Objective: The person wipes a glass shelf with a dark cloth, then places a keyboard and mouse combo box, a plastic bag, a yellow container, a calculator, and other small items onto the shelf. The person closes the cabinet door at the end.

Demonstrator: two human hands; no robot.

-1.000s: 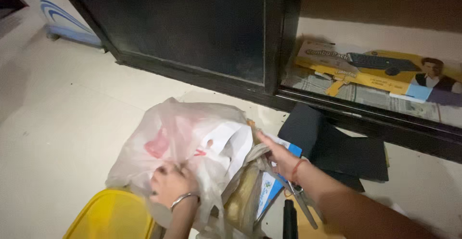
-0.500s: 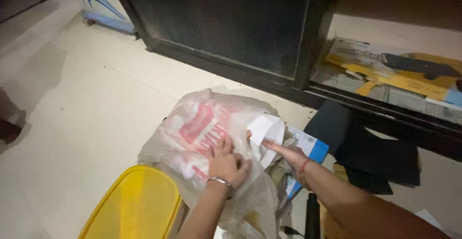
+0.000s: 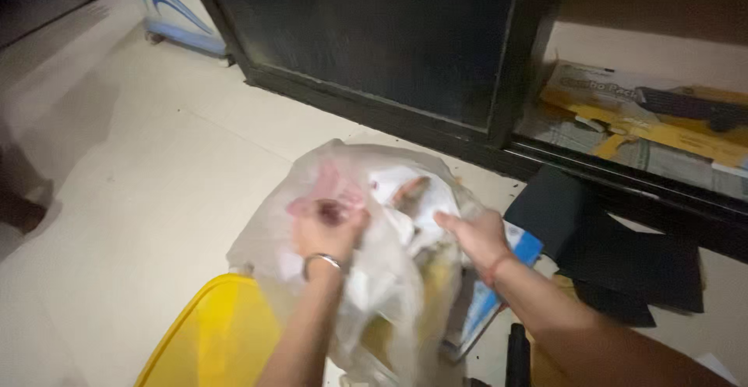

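Both hands closed on a thin see-through plastic bag (image 3: 366, 262) on the floor (image 3: 117, 223), beside a yellow lid (image 3: 210, 340): left hand (image 3: 327, 227) bunching the top, right hand (image 3: 479, 235) tugging the other side. Could rip from pulling too hard. Could spill the white papers (image 3: 417, 200) inside.

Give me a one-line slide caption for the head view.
Both hands, left and right, grip a translucent plastic bag on the floor beside a yellow lid.
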